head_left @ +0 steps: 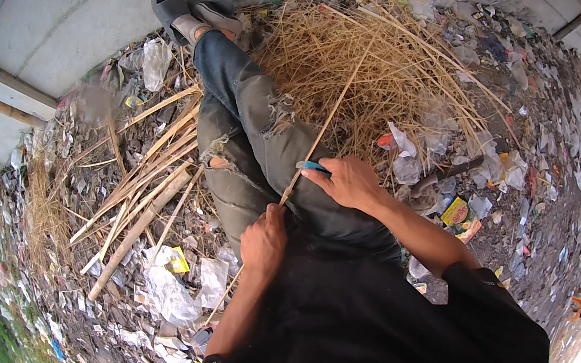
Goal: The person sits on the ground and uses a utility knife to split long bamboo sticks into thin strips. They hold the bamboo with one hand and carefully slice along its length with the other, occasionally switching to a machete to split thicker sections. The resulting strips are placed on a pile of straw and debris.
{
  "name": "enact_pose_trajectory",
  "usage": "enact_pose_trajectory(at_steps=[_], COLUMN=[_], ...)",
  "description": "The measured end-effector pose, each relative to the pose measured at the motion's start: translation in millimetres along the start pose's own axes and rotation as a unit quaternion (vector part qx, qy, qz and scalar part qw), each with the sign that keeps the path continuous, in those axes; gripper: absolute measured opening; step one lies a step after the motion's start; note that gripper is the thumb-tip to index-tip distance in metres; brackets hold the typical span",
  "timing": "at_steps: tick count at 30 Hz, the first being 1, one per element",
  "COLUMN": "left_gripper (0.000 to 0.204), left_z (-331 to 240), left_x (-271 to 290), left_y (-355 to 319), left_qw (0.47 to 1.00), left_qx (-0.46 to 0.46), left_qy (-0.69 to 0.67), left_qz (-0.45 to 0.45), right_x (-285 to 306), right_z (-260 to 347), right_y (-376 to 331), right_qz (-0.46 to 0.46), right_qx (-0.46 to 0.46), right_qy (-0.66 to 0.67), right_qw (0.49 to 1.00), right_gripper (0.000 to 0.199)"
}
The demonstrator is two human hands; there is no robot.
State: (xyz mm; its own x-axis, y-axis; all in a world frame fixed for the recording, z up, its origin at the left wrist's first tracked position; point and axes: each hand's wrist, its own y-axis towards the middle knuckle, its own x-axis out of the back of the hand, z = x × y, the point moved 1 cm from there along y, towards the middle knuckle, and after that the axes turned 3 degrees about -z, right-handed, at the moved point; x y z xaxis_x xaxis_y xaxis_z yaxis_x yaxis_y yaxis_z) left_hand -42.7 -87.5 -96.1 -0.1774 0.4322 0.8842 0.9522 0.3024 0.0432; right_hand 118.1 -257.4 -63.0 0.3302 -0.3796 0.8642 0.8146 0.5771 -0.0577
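Note:
A long, thin bamboo strip (pixel 334 111) slants across my lap, from the straw-coloured heap at the far right down past my left forearm. My left hand (pixel 264 243) is closed round it, knuckles up, above my thighs. Just beyond, my right hand (pixel 353 181) grips a small blue-handled knife (pixel 315 168) and presses it against the strip. The knife's edge is too small to make out clearly. My crossed legs in torn trousers (pixel 237 106) stretch ahead under the work, ending in grey shoes (pixel 173 14).
A heap of thin shavings (pixel 332 61) lies right of my legs. Split bamboo pieces (pixel 152 173) and a thicker bamboo pole (pixel 139 232) lie at the left. A large dark blade (pixel 449 175) rests near my right elbow. Plastic litter covers the ground; a grey wall (pixel 91 23) stands ahead.

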Motion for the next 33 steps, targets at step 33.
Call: enact_pose_trajectory(at_steps=[33], left_gripper=[0.015], left_z=[127], left_x=[21], left_y=[-99], left_qw=[0.996], left_qx=[-0.002], left_qy=[0.033], left_qz=[0.08], right_x=[14], right_z=[-41], right_y=[-20], right_qz=[-0.003], right_qx=[0.05], right_qy=[0.011], right_qw=[0.999], right_gripper=[0.051])
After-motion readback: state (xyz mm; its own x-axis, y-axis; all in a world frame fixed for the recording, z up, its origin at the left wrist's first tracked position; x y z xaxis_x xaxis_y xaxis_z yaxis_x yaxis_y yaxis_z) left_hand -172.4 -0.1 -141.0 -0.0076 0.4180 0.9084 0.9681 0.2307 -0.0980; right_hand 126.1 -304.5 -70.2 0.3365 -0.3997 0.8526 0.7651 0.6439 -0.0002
